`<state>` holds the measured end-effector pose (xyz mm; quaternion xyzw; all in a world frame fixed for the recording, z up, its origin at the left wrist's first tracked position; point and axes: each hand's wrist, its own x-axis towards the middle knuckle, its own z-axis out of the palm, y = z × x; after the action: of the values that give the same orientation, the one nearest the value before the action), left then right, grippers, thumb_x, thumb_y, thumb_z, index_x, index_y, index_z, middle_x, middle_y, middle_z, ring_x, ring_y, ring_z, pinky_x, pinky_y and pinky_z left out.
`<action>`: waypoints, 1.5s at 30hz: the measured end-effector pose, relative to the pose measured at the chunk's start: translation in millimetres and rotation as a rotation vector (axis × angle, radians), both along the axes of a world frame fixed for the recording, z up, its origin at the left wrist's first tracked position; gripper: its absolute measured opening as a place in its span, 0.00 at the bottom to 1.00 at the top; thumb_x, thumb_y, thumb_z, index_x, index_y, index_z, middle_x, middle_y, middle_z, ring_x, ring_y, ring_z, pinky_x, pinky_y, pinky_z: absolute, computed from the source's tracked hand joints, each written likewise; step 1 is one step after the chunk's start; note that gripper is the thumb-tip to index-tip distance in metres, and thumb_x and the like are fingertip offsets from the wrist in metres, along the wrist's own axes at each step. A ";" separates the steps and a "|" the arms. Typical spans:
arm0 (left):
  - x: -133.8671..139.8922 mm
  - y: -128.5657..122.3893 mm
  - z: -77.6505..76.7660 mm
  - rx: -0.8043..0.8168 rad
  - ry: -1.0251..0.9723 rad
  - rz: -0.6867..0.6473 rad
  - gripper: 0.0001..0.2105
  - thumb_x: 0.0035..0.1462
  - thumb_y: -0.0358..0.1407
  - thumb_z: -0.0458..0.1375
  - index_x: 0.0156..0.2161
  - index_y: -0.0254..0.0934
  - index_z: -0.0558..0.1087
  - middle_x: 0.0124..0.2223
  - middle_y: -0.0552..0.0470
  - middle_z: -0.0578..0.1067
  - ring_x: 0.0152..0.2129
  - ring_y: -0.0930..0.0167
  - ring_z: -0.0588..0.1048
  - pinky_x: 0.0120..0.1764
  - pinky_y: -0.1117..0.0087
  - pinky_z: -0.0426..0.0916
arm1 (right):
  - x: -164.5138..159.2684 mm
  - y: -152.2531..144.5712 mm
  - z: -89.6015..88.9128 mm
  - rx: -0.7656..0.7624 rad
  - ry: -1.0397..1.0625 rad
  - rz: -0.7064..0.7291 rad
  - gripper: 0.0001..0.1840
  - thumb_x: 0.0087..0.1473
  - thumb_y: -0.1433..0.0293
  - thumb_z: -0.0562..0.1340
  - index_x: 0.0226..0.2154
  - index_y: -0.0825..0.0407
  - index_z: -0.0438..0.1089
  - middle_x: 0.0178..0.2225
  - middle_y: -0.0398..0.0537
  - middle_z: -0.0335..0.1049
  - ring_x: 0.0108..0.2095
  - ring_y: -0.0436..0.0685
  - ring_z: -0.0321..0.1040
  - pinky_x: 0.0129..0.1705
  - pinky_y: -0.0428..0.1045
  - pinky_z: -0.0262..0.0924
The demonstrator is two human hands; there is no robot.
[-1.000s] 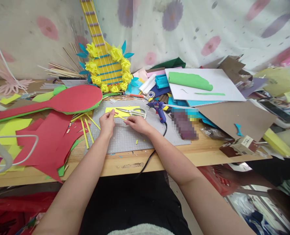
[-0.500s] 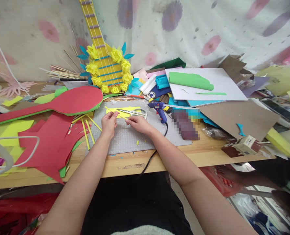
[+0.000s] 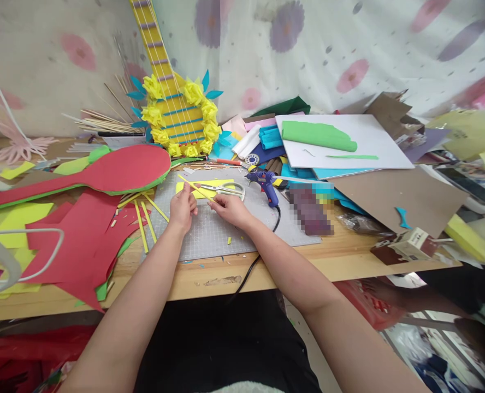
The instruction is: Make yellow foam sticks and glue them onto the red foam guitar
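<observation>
A thin yellow strip slants between my two hands above the cutting mat. My left hand is closed, its thumb against the strip near the upper end. The strip's lower end is pinched in the fingertips of my right hand. Just behind them, white-handled scissors lie partly over a flat yellow sheet. To the right of my right hand rests a blue glue gun with a white stick in its back. More yellow strips lie left of my left hand.
The grey cutting mat carries small scraps. A red paddle-shaped cutout and red sheets are on the left. Behind stands a yellow flower-trimmed guitar. A white board and brown cardboard lie right; a black cord crosses the table edge.
My left thumb has lifted along the strip and my left fingers have curled in under it. Both hands remain at nearly the same spot, still on the strip.
</observation>
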<state>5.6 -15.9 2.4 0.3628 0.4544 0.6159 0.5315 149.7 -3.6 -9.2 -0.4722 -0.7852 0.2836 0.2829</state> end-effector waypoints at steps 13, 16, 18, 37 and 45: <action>4.4 3.9 -10.3 0.000 0.154 0.083 0.07 0.45 0.37 0.59 0.26 0.35 0.70 0.17 0.62 0.57 0.13 0.81 0.55 0.16 0.79 0.53 | -1.1 -6.8 9.8 -0.104 -0.017 0.086 0.19 0.56 0.60 0.52 0.20 0.54 0.62 0.17 0.40 0.59 0.21 0.46 0.55 0.27 0.44 0.47; 2.6 6.9 -10.0 -0.031 0.089 0.091 0.05 0.46 0.35 0.57 0.26 0.35 0.68 0.20 0.59 0.63 0.17 0.80 0.63 0.20 0.80 0.61 | 10.8 -3.6 21.2 -0.153 -0.024 0.107 0.17 0.55 0.57 0.53 0.27 0.53 0.64 0.21 0.41 0.64 0.22 0.47 0.59 0.27 0.44 0.50; 0.3 8.2 -7.5 -0.082 0.015 0.068 0.03 0.48 0.34 0.55 0.27 0.35 0.66 0.23 0.58 0.66 0.20 0.78 0.67 0.23 0.79 0.64 | 31.7 -0.6 35.2 -0.264 -0.031 0.098 0.18 0.53 0.54 0.53 0.31 0.52 0.64 0.26 0.43 0.68 0.24 0.47 0.62 0.27 0.44 0.53; -15.1 5.1 2.4 -0.170 0.104 -0.238 0.08 0.43 0.38 0.60 0.27 0.34 0.69 0.23 0.56 0.65 0.17 0.79 0.64 0.16 0.80 0.63 | 101.5 23.7 17.2 -0.133 -0.044 -0.659 0.23 0.45 0.53 0.59 0.34 0.57 0.70 0.32 0.55 0.71 0.33 0.58 0.68 0.34 0.49 0.59; -8.9 7.5 -1.7 -0.216 0.260 -0.167 0.10 0.41 0.40 0.61 0.27 0.33 0.73 0.22 0.56 0.65 0.17 0.79 0.62 0.16 0.79 0.61 | 76.4 -3.6 22.9 -0.281 0.419 -0.131 0.22 0.44 0.51 0.60 0.27 0.54 0.69 0.19 0.41 0.59 0.19 0.45 0.54 0.21 0.44 0.49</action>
<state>-3.3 -8.4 0.7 0.4167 0.5512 0.4649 0.5535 226.1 -7.2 13.8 -0.4875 -0.6301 0.4625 0.3890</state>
